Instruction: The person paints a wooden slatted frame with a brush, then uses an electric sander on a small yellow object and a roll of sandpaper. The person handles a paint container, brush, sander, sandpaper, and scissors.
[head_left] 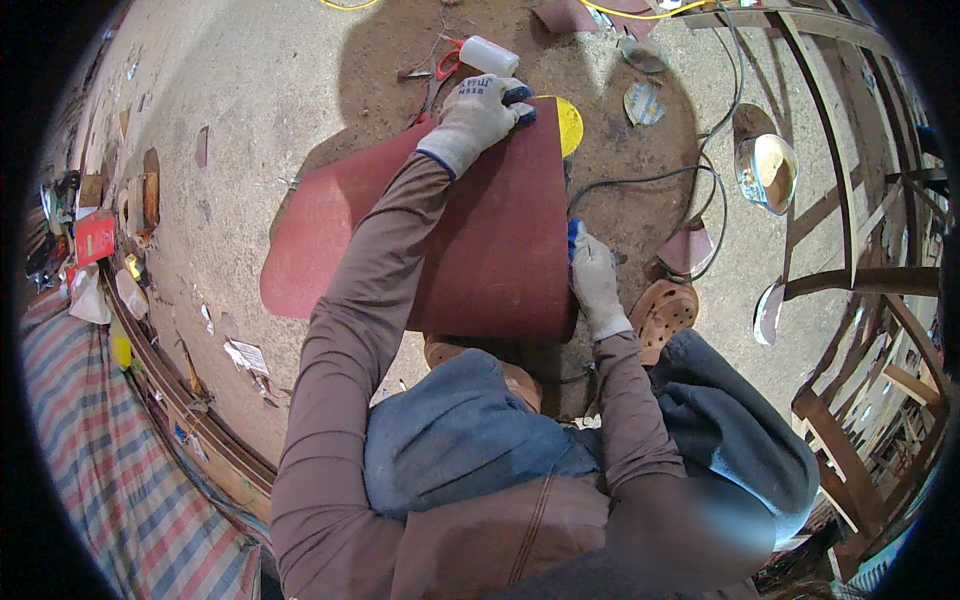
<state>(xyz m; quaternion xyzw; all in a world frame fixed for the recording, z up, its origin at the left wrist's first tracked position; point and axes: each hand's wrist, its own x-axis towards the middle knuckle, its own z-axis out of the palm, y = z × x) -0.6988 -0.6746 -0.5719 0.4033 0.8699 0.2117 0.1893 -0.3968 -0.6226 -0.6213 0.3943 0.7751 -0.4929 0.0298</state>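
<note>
A large dark red sheet [490,240], which looks like sandpaper, curves in front of my knees, its left end flaring out over the floor. My left hand [480,118], in a white glove with blue-coated fingers, grips its far edge near the far right corner. At the sheet's right edge, my right hand [597,275], gloved alike, is closed on the border; its fingertips are partly hidden. A yellow disc [570,127] shows from behind the far right corner. Beyond my left hand lie red-handled scissors [445,68] and a white bottle [487,57] with a red tip.
A black cable [705,165] loops over the floor on the right. Past it stands a clear tub [767,172] with pale contents. Red offcuts [688,248] lie about. Metal frames [865,280] line the right side; a striped cloth [130,440] covers the lower left.
</note>
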